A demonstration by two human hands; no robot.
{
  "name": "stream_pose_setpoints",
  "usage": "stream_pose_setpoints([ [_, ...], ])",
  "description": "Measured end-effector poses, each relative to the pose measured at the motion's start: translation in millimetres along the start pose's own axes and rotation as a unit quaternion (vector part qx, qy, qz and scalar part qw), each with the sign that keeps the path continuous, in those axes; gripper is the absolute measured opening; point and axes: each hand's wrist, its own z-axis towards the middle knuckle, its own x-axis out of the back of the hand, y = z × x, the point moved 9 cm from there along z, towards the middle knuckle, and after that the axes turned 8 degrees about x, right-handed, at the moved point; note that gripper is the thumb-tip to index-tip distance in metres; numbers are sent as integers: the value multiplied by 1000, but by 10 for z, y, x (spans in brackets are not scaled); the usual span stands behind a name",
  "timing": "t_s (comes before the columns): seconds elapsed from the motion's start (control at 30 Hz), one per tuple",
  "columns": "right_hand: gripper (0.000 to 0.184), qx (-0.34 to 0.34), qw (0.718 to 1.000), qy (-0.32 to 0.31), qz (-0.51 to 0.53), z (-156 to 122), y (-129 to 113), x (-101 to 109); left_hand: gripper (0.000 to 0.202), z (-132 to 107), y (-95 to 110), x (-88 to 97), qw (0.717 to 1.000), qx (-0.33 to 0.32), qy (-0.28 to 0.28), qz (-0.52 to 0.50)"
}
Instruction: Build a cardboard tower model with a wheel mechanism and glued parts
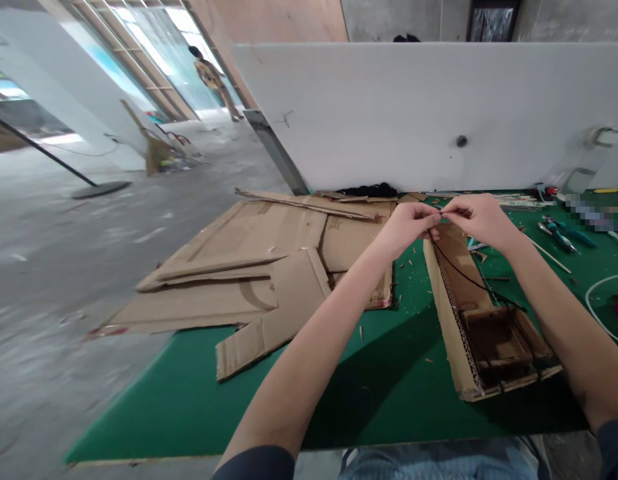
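Above the far end of a long cardboard box [445, 327], my left hand [413, 221] pinches a thin black cord [461, 272]. Fingertips of my right hand [481, 219] are closed on the cord too, almost touching those of the left. From there the cord slopes down over the box to its near end. A smaller cardboard compartment [496, 333] sits inside that near end, with dark cord strands around it. The box's corrugated edge shows along its left wall. Exactly how the cord lies between the fingertips is too small to make out.
Flattened cardboard pieces [299, 280] overlap on the green table [153, 400] at the left. Pliers [556, 233], thin sticks and a white cable [589, 300] lie on the right. A white panel [389, 113] stands behind; a person [213, 80] is far off.
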Motion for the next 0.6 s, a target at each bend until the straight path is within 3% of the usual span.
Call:
stream_pose_setpoints([
  [0.13,27,-67,993,-92,43,-89,274,63,9,-73,59,-151,996,-11,-17,83],
  [0.23,37,-157,981,-104,-38,-270,815,213,10,-122,59,-282,993,-8,-35,109],
  [0.27,39,-202,966,-121,-108,-371,1043,238,10,-138,62,-314,991,-11,-34,126],
  [0.33,42,-293,894,-227,-252,-653,1485,161,11,-170,88,-367,984,-29,-25,176],
  [0.37,42,-316,877,-240,-269,-756,1626,115,11,-191,117,-392,976,-49,-19,210],
  [0.43,42,-341,859,-247,-291,-907,1797,2,10,-254,205,-477,949,-116,-15,293],
  [0.5,43,-353,852,-232,-310,-991,1860,-83,10,-339,243,-630,907,-184,-51,376],
  [0.6,39,-354,849,-207,-334,-1027,1848,-142,11,-419,155,-771,872,-205,-122,428],
])
